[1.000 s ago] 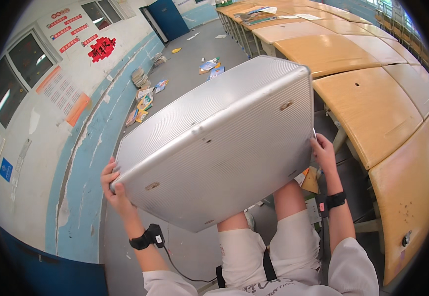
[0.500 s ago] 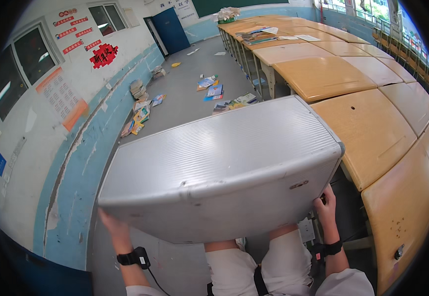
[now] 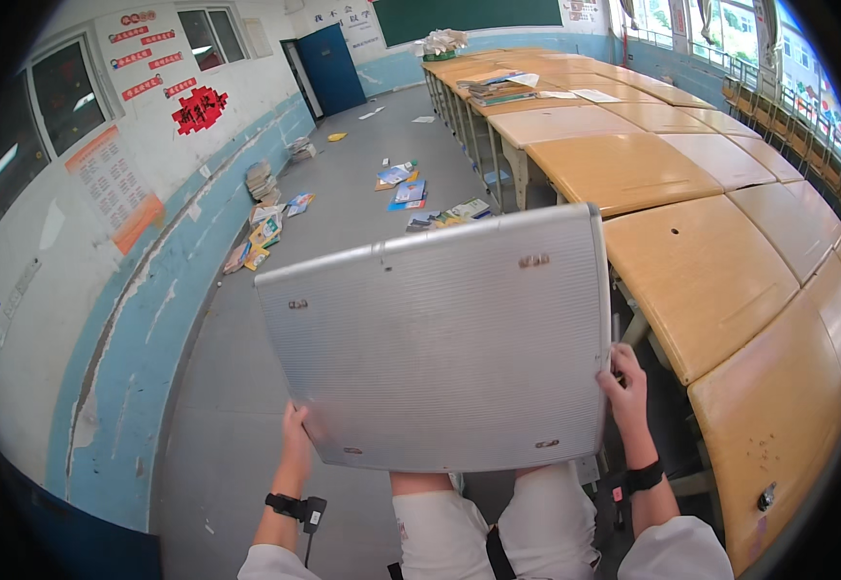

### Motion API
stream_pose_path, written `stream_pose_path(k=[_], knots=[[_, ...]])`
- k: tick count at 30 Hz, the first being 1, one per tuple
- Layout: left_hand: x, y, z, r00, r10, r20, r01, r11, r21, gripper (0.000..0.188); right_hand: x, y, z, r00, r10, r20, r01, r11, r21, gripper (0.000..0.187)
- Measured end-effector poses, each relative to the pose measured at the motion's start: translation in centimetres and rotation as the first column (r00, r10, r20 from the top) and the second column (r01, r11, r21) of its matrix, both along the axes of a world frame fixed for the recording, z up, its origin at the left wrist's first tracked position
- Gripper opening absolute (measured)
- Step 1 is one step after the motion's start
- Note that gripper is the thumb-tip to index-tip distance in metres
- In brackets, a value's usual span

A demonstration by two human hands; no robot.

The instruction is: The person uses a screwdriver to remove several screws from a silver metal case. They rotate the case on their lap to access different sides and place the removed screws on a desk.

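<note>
A large silver metal case (image 3: 430,338) with a finely ribbed face is held up in front of my legs. Small fittings show near that face's corners, and a smooth rounded edge runs along its top. My left hand (image 3: 295,432) grips the case's lower left side, the fingers partly behind it. On the right side, my right hand (image 3: 625,385) has its fingers curled at the edge, about midway down. The far side of the case is hidden. Black bands with small devices circle both wrists.
Joined yellow-brown desks (image 3: 720,266) run along my right, close to the case. Books and papers (image 3: 449,215) lie on the grey floor ahead, with more books (image 3: 264,229) by the left wall. A blue door (image 3: 331,77) stands at the far end.
The case has tipped so its ribbed face with the fittings now faces me, where its top and side showed before. My left hand has moved inward to the right with it.
</note>
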State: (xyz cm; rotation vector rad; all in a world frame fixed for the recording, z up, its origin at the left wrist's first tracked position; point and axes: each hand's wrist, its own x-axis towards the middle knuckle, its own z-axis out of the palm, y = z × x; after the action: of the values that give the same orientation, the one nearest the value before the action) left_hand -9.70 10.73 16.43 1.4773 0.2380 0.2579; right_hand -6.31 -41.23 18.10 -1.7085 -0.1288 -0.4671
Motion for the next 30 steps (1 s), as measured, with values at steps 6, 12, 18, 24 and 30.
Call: stream_pose_path(k=[6,12,18,24,30], knots=[[-1.4,-0.3,8.3,0.988,-0.094,0.122,0.080,0.990,0.112,0.053,0.2,-1.8,4.9,0.998,0.064,-0.002,-0.063,0.990,0.127,0.037],[-4.1,-1.9,12.0,0.988,-0.150,-0.018,0.151,0.975,0.165,0.052,-1.7,-3.8,7.3,0.994,0.027,-0.107,-0.019,0.998,0.067,0.033],[-6.4,-2.0,13.3,0.983,-0.169,-0.071,0.183,0.912,0.366,0.055,-2.5,-4.8,6.2,0.929,0.057,-0.366,-0.046,0.998,0.039,0.038],[-6.5,-1.0,10.3,0.955,-0.128,-0.266,0.242,0.856,0.456,0.057,-2.7,-4.1,4.2,0.877,0.111,-0.468,-0.073,0.992,0.100,0.038],[-6.1,-1.1,10.0,0.927,-0.141,-0.349,0.291,0.857,0.426,0.065,-1.6,-3.8,1.6,0.824,0.116,-0.554,-0.151,0.988,-0.017,0.045]])
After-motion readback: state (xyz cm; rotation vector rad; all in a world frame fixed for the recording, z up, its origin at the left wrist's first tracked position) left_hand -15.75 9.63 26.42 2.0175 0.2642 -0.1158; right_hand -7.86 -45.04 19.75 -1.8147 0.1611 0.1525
